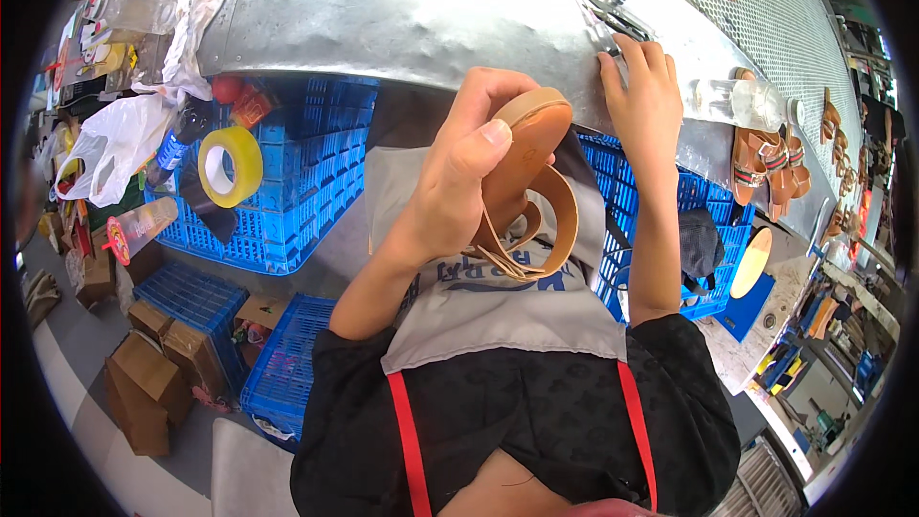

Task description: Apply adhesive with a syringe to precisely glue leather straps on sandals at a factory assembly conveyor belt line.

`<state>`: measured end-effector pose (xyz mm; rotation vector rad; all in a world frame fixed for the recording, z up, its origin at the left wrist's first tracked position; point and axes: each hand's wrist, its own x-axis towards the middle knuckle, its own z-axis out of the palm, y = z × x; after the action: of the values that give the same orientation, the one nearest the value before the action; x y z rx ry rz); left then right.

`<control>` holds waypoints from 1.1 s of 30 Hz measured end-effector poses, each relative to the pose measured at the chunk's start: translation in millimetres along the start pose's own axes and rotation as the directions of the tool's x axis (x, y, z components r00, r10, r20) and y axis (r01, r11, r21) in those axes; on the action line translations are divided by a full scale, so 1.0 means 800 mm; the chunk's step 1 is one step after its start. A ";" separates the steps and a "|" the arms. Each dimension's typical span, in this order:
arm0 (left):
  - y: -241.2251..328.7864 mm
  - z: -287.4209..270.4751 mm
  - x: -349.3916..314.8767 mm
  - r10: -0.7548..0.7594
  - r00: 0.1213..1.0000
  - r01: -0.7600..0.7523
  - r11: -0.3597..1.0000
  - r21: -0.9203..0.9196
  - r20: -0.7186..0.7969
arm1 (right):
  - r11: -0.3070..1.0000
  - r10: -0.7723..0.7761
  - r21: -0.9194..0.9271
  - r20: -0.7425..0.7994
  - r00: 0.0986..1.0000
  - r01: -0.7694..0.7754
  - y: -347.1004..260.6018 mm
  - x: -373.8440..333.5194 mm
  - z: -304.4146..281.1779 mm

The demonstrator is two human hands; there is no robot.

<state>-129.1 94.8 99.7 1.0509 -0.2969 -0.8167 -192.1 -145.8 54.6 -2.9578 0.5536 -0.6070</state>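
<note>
My left hand is closed around a tan leather sandal, held in front of my apron. Its sole tilts upward, with the thumb lying on one end, and its looped straps hang toward me. Over the metal table's near edge, my right hand reaches to a small group of hand tools. Its fingers are stretched and the thumb stands apart from them. The fingertips are at the tools' near ends; a firm grip on any of them does not show.
A clear plastic bottle lies right of my right hand, beside finished strap sandals. Blue crates stand below the table edge, with a yellow tape roll at the left one. Cardboard boxes sit on the floor at left.
</note>
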 end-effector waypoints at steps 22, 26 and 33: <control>0.008 0.006 0.003 -0.011 0.998 0.010 1.000 0.015 0.069 | 0.640 -0.627 0.615 0.073 0.775 0.460 -0.003 0.021 -0.168; 0.007 0.005 0.003 -0.003 0.997 0.001 1.000 0.026 0.074 | 0.653 -0.646 0.576 0.083 0.759 0.493 -0.002 0.027 -0.175; 0.003 0.004 0.004 0.013 0.999 -0.018 0.991 0.129 0.044 | 0.687 -0.682 0.439 0.113 0.723 0.580 -0.015 0.044 -0.202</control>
<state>-127.7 91.1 102.6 1.1521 -0.3989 -0.8153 -221.5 -147.3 218.0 -2.7176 -0.6047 -0.2737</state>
